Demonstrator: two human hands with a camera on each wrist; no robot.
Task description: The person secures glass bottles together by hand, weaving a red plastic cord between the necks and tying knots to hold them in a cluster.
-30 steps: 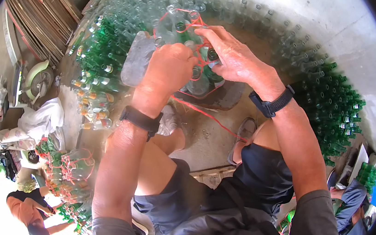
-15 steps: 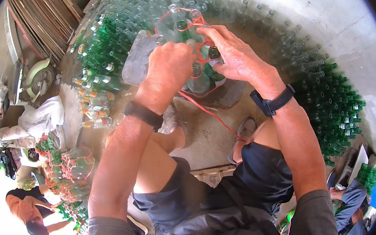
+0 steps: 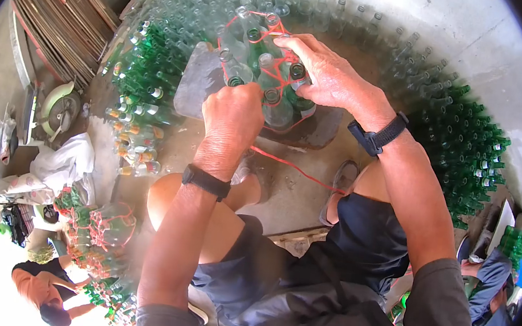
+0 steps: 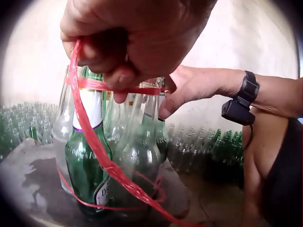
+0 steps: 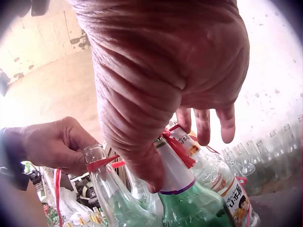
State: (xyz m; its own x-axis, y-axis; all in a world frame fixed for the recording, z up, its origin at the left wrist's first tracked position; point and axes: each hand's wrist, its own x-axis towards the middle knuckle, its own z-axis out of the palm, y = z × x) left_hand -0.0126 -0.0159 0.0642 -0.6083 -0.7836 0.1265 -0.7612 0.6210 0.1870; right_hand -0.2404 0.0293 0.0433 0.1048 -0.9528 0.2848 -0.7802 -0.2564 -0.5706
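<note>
A cluster of clear and green glass bottles (image 3: pixel 277 114) stands upright on a grey slab (image 3: pixel 190 87). Red plastic twine (image 4: pixel 94 137) winds round and between their necks, and a thinner loop circles them low down. My left hand (image 3: pixel 234 112), curled into a fist at the near left of the cluster, grips the twine; a length of it trails down from the fist. My right hand (image 3: pixel 335 78) holds a green bottle (image 5: pixel 194 208) at its neck on the right side, thumb against the pale neck label, other fingers reaching over the neighbouring bottles.
Rows of clear and green bottles (image 3: pixel 463 141) curve round the back and both sides. Bundles of tied bottles (image 3: pixel 109 226) stand at lower left, near another person (image 3: pixel 44 289). Long thin rods (image 3: pixel 62 11) lean at upper left. A second person (image 3: pixel 493 299) is at lower right.
My left hand has drawn slightly toward my body, uncovering bottle mouths at the cluster's left side. My right hand stays almost in the same place on the bottles.
</note>
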